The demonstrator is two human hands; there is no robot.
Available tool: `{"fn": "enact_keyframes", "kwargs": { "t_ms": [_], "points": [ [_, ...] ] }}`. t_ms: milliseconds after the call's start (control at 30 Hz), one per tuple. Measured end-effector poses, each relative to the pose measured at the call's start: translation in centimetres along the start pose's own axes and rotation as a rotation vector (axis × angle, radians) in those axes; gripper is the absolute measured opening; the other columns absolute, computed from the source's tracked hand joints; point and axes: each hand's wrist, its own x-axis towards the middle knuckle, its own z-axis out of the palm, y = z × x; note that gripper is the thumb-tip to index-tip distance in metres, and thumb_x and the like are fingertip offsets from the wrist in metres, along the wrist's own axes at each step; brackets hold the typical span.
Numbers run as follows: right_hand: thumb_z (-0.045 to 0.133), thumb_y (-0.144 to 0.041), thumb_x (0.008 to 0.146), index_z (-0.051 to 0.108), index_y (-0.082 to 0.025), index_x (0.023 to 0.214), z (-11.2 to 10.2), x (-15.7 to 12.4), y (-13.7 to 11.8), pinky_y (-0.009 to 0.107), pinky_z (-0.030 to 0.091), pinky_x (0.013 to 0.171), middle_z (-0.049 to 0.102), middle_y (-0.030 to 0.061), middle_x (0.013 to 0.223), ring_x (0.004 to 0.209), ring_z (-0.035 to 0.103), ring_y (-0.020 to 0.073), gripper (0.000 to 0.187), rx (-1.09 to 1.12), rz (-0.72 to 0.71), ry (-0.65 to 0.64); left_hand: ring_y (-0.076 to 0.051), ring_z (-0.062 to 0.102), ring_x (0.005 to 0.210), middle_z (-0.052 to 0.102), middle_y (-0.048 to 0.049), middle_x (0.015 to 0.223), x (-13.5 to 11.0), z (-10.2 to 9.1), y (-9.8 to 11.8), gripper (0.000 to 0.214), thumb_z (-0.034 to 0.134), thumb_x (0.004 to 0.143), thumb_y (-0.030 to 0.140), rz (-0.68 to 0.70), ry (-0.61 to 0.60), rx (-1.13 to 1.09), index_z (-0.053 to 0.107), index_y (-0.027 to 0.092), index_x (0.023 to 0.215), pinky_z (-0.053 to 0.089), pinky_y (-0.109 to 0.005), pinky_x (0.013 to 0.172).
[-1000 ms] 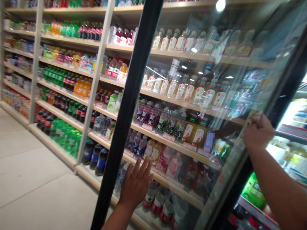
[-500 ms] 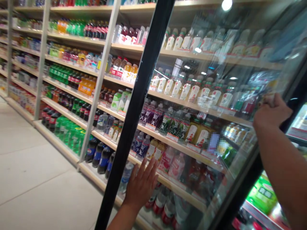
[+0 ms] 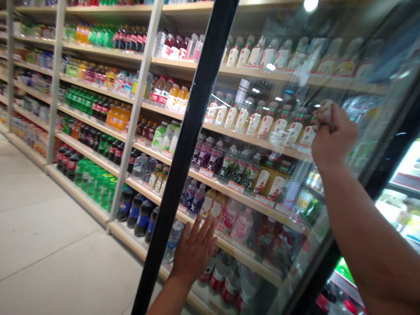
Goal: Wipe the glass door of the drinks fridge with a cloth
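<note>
A glass door [image 3: 262, 168] with a black frame [image 3: 183, 140] stands swung open in front of me. My left hand [image 3: 195, 249] lies flat against the lower part of the glass, fingers stretched out. Higher up and to the right, my right hand [image 3: 336, 135] is closed round a crumpled, pale cloth [image 3: 325, 113] with brownish marks, held at the glass. Rows of bottles show through the pane, and some reflections lie over them.
Behind the door run wooden shelves [image 3: 108, 127] full of drink bottles, with green bottles [image 3: 95, 177] low on the left. Pale floor tiles [image 3: 65, 245] lie at the left. A lit fridge interior [image 3: 398, 201] with packages shows at the right edge.
My right hand has moved left across the glass with the cloth, and slightly up. My left hand has stayed in the same place on the pane.
</note>
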Motion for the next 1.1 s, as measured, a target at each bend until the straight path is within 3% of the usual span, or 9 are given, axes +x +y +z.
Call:
{"fn": "enact_keyframes", "kwargs": {
  "t_ms": [133, 200, 333, 433, 600, 700, 833, 967, 1100],
  "points": [
    [0.043, -0.012, 0.089, 0.062, -0.014, 0.134, -1.8, -4.3, -3.2, 0.040, 0.042, 0.103, 0.065, 0.0119, 0.133, 0.119, 0.061, 0.0249, 0.049, 0.197, -0.128, -0.059, -0.020, 0.017, 0.152, 0.054, -0.0049, 0.145, 0.1, -0.1, 0.0, 0.052, 0.052, 0.100, 0.034, 0.002, -0.008, 0.000, 0.043, 0.017, 0.148, 0.007, -0.041, 0.127],
    [0.044, -0.011, 0.090, 0.062, -0.016, 0.134, -2.1, -4.4, -3.5, 0.040, 0.041, 0.104, 0.063, 0.0102, 0.136, 0.121, 0.059, 0.0238, 0.048, 0.217, -0.149, -0.110, -0.020, 0.017, 0.152, 0.056, -0.0048, 0.143, 0.2, -0.2, 0.0, 0.048, 0.051, 0.100, 0.033, 0.010, -0.002, -0.003, 0.048, 0.016, 0.145, 0.007, -0.041, 0.127],
    [0.042, -0.007, 0.084, 0.063, -0.011, 0.130, -0.4, 0.7, -2.4, 0.037, 0.041, 0.097, 0.068, 0.0141, 0.125, 0.112, 0.061, 0.0214, 0.051, 0.133, -0.023, -0.129, -0.020, 0.016, 0.152, 0.059, -0.0053, 0.140, 0.2, -0.2, 0.0, 0.047, 0.050, 0.100, 0.032, 0.015, 0.007, -0.007, 0.049, 0.015, 0.144, 0.007, -0.041, 0.127],
    [0.039, -0.005, 0.082, 0.060, -0.005, 0.131, 0.5, 3.1, -3.4, 0.037, 0.041, 0.094, 0.067, 0.0169, 0.122, 0.111, 0.059, 0.0212, 0.054, 0.133, 0.014, -0.141, -0.020, 0.016, 0.152, 0.060, -0.0059, 0.139, 0.1, -0.1, 0.0, 0.051, 0.050, 0.100, 0.032, 0.012, 0.007, -0.008, 0.044, 0.016, 0.148, 0.007, -0.041, 0.127],
    [0.035, -0.004, 0.087, 0.054, -0.018, 0.140, -0.9, -1.9, -9.6, 0.045, 0.037, 0.103, 0.059, 0.0109, 0.138, 0.124, 0.054, 0.0231, 0.059, 0.257, -0.147, -0.154, -0.020, 0.017, 0.152, 0.057, -0.0062, 0.142, 0.1, 0.1, -0.1, 0.059, 0.049, 0.101, 0.032, 0.014, 0.007, -0.016, 0.031, 0.017, 0.154, 0.008, -0.041, 0.127],
    [0.034, -0.006, 0.091, 0.053, -0.023, 0.143, -1.4, -4.7, -12.6, 0.047, 0.037, 0.108, 0.058, 0.0083, 0.141, 0.129, 0.051, 0.0234, 0.058, 0.341, -0.172, -0.173, -0.019, 0.016, 0.152, 0.057, -0.0069, 0.142, 0.1, 0.2, -0.3, 0.061, 0.049, 0.101, 0.032, 0.013, 0.005, -0.025, 0.026, 0.018, 0.156, 0.008, -0.042, 0.127],
    [0.035, -0.006, 0.095, 0.051, -0.023, 0.145, -2.0, -7.1, -14.9, 0.045, 0.040, 0.109, 0.058, 0.0080, 0.141, 0.130, 0.049, 0.0228, 0.055, 0.395, -0.157, -0.135, -0.019, 0.016, 0.152, 0.060, -0.0080, 0.138, 0.3, 0.2, -0.3, 0.063, 0.049, 0.100, 0.032, 0.004, 0.006, -0.034, 0.025, 0.018, 0.156, 0.008, -0.041, 0.126],
    [0.042, -0.005, 0.095, 0.050, -0.020, 0.145, -3.2, -10.3, -17.2, 0.041, 0.043, 0.108, 0.059, 0.0080, 0.140, 0.128, 0.048, 0.0225, 0.053, 0.455, -0.294, -0.160, -0.018, 0.016, 0.152, 0.061, -0.0085, 0.137, 0.4, 0.0, -0.3, 0.063, 0.049, 0.100, 0.031, 0.009, 0.008, -0.034, 0.025, 0.017, 0.156, 0.008, -0.040, 0.126],
    [0.045, -0.006, 0.095, 0.056, -0.015, 0.139, -3.3, -10.3, -19.6, 0.037, 0.044, 0.109, 0.060, 0.0092, 0.137, 0.125, 0.049, 0.0210, 0.047, 0.532, -0.385, -0.166, -0.018, 0.016, 0.152, 0.061, -0.0083, 0.138, 0.5, -0.1, -0.3, 0.061, 0.050, 0.100, 0.031, 0.002, 0.003, -0.030, 0.029, 0.018, 0.155, 0.008, -0.041, 0.126]
  ]
}}
